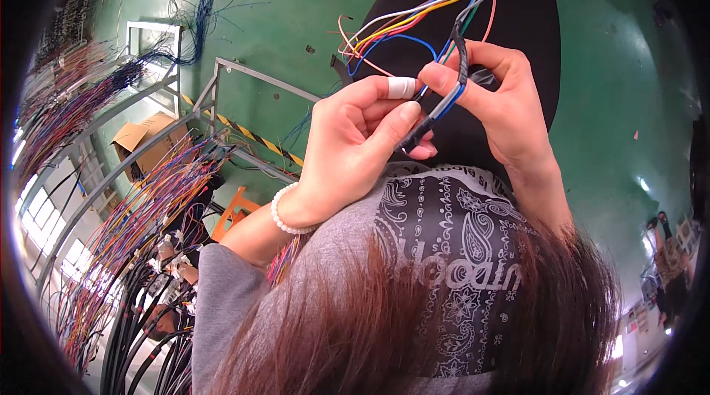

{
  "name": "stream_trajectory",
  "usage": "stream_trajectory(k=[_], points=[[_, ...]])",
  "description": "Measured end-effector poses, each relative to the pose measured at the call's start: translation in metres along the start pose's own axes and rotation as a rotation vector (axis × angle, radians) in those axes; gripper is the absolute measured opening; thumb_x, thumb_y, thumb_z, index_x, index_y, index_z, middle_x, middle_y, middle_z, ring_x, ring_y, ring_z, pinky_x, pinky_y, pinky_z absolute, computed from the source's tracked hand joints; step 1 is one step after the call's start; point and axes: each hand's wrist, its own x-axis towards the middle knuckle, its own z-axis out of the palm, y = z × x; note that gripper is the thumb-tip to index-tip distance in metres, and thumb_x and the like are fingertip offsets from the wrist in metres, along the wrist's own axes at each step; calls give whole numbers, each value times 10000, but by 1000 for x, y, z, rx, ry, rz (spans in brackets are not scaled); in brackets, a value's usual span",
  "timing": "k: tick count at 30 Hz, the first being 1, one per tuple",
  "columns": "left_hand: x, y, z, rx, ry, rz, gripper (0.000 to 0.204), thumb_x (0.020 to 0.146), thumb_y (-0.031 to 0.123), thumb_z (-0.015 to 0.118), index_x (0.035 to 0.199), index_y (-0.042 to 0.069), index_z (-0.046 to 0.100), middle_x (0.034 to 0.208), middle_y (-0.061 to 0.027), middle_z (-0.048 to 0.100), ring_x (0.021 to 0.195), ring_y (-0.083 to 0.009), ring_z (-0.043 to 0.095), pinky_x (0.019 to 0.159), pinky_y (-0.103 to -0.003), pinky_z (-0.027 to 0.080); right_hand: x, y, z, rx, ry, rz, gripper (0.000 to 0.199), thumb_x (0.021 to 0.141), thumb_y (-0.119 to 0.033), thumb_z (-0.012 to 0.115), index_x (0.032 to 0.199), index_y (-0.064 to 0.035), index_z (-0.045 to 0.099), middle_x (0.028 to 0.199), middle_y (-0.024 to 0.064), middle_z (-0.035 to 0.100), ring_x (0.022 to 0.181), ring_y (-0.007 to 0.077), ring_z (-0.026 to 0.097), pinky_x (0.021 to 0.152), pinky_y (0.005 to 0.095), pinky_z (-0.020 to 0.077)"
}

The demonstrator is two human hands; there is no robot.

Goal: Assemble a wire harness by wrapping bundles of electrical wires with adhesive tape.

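Observation:
A bundle of thin coloured wires (pixel 425 14), blue, yellow, white, red and pink, runs down from the top into both hands. Part of it is wrapped in black tape (pixel 460 55). My left hand (pixel 355 143) pinches the lower end of the wrapped bundle between thumb and fingers. It has a white tape band (pixel 401 87) on one finger and a white bead bracelet (pixel 285 211) at the wrist. My right hand (pixel 506 103) grips the bundle just above, with the forefinger pressed on the black wrap. Several loose wire ends fan out to the left of the hands.
Long brown hair and a black-and-white patterned cloth (pixel 451 247) fill the lower middle. On the left stand a grey metal frame (pixel 222 92), a cardboard box (pixel 144 136), hanging coloured wire looms (pixel 140 210) and black cables (pixel 148 336). The floor (pixel 296 10) is green with a hazard stripe (pixel 259 140). Other people (pixel 665 262) are far right.

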Motion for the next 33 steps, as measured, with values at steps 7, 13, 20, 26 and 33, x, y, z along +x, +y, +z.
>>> stream_trajectory(k=[7,13,20,26,33], points=[[15,-2,23,37,261,247,364,959,70,536,1265,-56,384,904,-135,643,809,-216,672,789,-316,572,4,0,4,-19,18,-18,141,824,-109,726,752,-9,657,704,-14,631,659,39,545,627,203,412],[17,7,7,211,89,59,322,978,124,531,1250,-18,434,822,-29,590,724,-46,499,584,-183,384,7,0,8,132,3,46,134,834,-83,713,752,7,657,717,2,637,688,50,561,658,208,422],[21,9,6,325,102,73,89,941,30,514,1016,-14,535,777,-56,513,701,-112,450,631,-255,401,12,10,15,126,82,13,99,824,-63,721,801,22,676,742,-10,598,713,44,530,665,203,405],[19,9,0,286,133,-53,185,992,157,485,1006,-20,538,776,-45,501,716,-91,428,641,-261,392,10,4,19,-32,65,-69,101,812,-55,729,846,30,685,782,-8,577,709,41,488,641,194,371],[17,21,2,82,153,-61,137,966,111,489,949,12,583,770,21,518,686,-50,444,607,-223,380,17,17,-3,194,-213,130,481,795,-44,656,1255,26,537,943,14,578,802,61,496,689,202,395]])
